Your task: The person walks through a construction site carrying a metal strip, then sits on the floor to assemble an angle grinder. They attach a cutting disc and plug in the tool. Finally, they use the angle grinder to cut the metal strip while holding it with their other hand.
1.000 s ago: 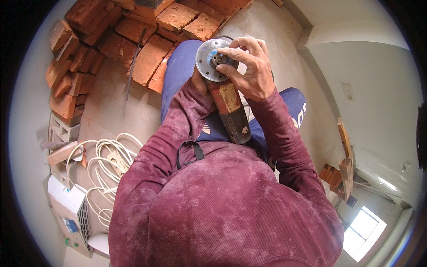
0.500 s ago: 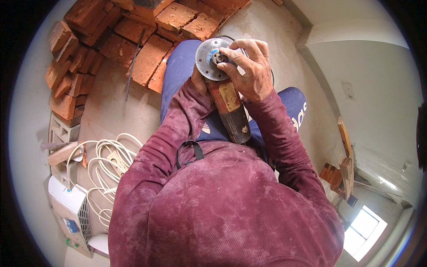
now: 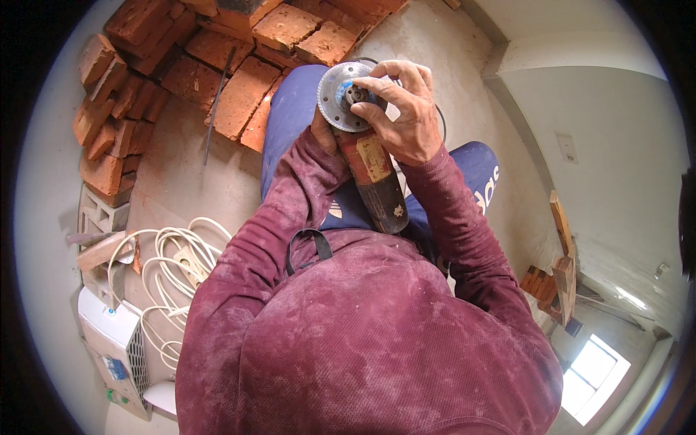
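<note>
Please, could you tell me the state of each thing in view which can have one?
Angle grinder: held, body pointing back toward the lap
Cutting disc: fitted, holes sharply visible, apparently not spinning
Right hand: thumb and forefinger closed about the centre nut
Centre nut: tightness unclear
Left hand: mostly hidden behind the disc, grip unclear
White cable: loosely coiled
Bricks: stacked
Window: bright, open or shut unclear

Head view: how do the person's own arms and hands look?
Long maroon fabric sleeves, creased and smudged with pale dust, reach down to the wrists. The right hand wears no glove. The left hand is mostly hidden, but its visible part is ungloved too.
</note>
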Tool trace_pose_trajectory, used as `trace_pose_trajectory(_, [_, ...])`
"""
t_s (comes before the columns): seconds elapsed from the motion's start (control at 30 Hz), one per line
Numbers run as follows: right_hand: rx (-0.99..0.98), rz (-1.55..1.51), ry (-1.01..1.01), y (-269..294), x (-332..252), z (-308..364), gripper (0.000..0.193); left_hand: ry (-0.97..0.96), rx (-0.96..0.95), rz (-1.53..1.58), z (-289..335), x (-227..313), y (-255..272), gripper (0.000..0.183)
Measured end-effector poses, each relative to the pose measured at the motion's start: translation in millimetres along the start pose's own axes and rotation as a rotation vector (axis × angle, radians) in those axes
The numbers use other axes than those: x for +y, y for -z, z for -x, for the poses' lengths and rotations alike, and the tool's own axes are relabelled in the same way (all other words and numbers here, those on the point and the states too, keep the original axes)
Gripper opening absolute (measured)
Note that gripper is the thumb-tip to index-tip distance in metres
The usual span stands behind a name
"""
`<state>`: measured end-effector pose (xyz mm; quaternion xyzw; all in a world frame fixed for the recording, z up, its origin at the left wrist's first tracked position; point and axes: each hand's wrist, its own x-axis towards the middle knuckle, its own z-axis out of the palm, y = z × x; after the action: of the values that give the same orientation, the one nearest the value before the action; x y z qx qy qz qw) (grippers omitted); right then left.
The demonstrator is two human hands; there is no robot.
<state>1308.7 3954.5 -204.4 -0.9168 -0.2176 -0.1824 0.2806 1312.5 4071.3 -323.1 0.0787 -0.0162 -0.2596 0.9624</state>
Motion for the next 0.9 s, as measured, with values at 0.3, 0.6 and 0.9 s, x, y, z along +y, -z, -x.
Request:
trace_pose_trajectory(0.3, [0.014,-0.07,-0.048,-4.3,3.3,2.4,0.035,-0.024,0.023,-0.041,-0.8,-0.4,3.8,0.066])
trace_pose_trajectory(0.6, [0.083,-0.035,-0.027,-9.4,7.0,4.6,0.032,-0.026,0.005,-0.043,0.0,-3.3,0.9,0.068])
trace_pose_trajectory(0.9, [0.098,-0.012,-0.018,-3.1,1.4,1.6,0.035,0.019,-0.04,-0.052,4.3,1.1,-7.9,0.068])
